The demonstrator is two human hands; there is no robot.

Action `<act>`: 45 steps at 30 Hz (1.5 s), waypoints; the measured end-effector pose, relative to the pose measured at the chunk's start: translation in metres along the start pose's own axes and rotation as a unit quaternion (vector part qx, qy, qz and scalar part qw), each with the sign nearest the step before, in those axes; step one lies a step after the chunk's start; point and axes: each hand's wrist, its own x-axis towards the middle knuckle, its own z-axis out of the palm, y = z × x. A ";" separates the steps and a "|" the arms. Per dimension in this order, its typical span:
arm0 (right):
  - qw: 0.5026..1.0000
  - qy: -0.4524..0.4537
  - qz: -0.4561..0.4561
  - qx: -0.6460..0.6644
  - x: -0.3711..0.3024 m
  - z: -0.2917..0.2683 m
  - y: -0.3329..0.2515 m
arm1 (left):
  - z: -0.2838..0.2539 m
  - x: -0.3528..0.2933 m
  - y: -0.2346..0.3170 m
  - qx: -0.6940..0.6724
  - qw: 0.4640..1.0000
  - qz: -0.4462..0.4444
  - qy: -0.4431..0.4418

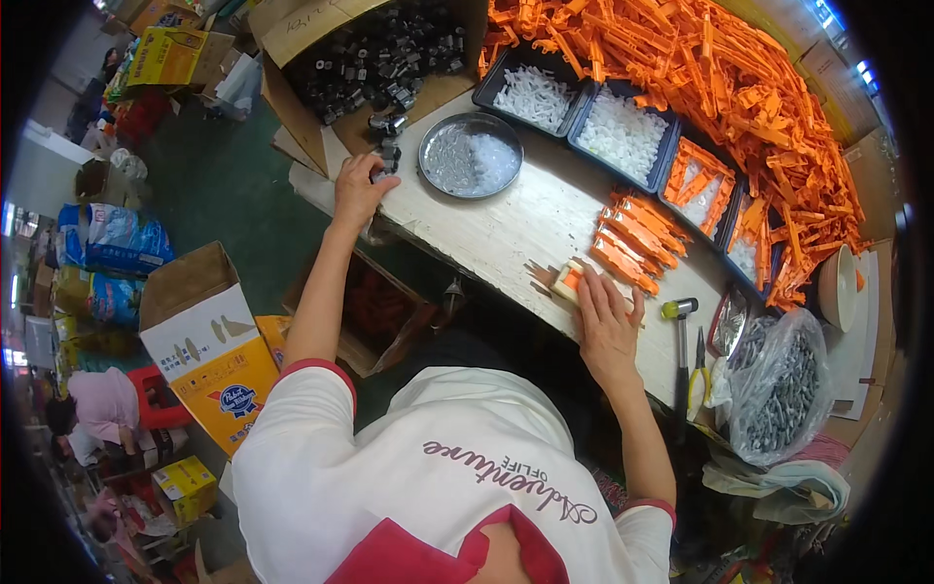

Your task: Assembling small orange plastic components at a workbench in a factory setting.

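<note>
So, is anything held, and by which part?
Left hand seems to pinch a small dark part, spot unclear; right hand covers a pale block's right end, grip unclear.

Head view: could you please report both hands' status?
Left hand at black parts. Right hand at cream block with orange piece. Orange plastic parts close beyond.
</note>
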 end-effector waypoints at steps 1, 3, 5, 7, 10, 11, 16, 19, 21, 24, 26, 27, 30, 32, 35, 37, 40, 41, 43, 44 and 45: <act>1.000 -0.001 0.001 0.000 0.000 0.000 0.000 | 0.000 -0.002 0.002 0.036 0.999 0.006 0.020; 1.000 0.003 0.004 0.001 -0.002 0.002 0.001 | -0.004 -0.005 0.006 0.022 1.000 0.011 -0.009; 1.000 0.006 0.002 0.002 -0.003 0.004 0.002 | -0.009 -0.009 0.004 0.011 0.999 0.015 -0.035; 1.000 0.007 0.002 0.003 -0.004 0.005 0.002 | -0.013 -0.010 -0.003 -0.079 0.993 0.014 -0.085; 1.000 0.010 0.003 -0.001 -0.006 0.005 0.003 | -0.016 -0.007 -0.004 -0.049 0.989 0.016 -0.140; 1.000 0.011 0.003 0.004 -0.006 0.005 0.003 | -0.015 -0.006 -0.003 -0.049 0.988 0.018 -0.143; 0.998 0.028 0.007 0.051 -0.005 0.003 0.007 | -0.009 -0.006 -0.002 0.144 0.974 0.133 -0.110; 0.997 0.038 0.014 0.069 -0.006 0.005 0.009 | -0.014 -0.012 0.033 0.066 0.994 0.077 0.032; 0.994 0.056 0.025 0.089 -0.006 0.004 0.009 | -0.014 -0.013 0.076 -0.080 0.997 0.003 -0.002; 0.983 0.112 0.046 0.135 -0.006 0.005 0.012 | 0.006 -0.019 0.137 -0.316 0.928 -0.122 -0.157; 0.966 0.165 0.075 0.185 -0.005 0.005 0.015 | 0.030 -0.028 0.170 -0.340 0.894 -0.113 -0.270; 0.966 0.165 0.079 0.183 -0.005 0.006 0.015 | 0.039 -0.029 0.187 -0.312 0.883 -0.123 -0.329; 0.956 0.198 0.079 0.199 -0.005 0.006 0.015 | 0.075 -0.040 0.210 -0.253 0.885 -0.019 -0.390; 0.954 0.200 0.087 0.208 -0.004 0.006 0.015 | 0.088 -0.043 0.223 -0.177 0.904 0.065 -0.383; 0.950 0.208 0.089 0.213 -0.006 0.008 0.016 | 0.095 -0.046 0.234 -0.062 0.918 0.147 -0.364; 0.951 0.207 0.090 0.209 -0.006 0.008 0.016 | 0.093 -0.045 0.236 -0.086 0.915 0.130 -0.372; 0.953 0.205 0.092 0.205 -0.006 0.009 0.016 | 0.086 -0.045 0.240 -0.153 0.900 0.035 -0.407; 0.953 0.206 0.093 0.203 -0.006 0.010 0.015 | 0.089 -0.047 0.238 -0.152 0.900 0.033 -0.408; 0.952 0.202 0.097 0.207 -0.007 0.010 0.015 | 0.097 -0.052 0.232 -0.106 0.925 0.135 -0.338; 0.952 0.199 0.101 0.209 -0.007 0.010 0.016 | 0.098 -0.053 0.232 -0.106 0.925 0.134 -0.339; 0.952 0.198 0.102 0.210 -0.007 0.010 0.016 | 0.096 -0.055 0.231 -0.098 0.931 0.141 -0.323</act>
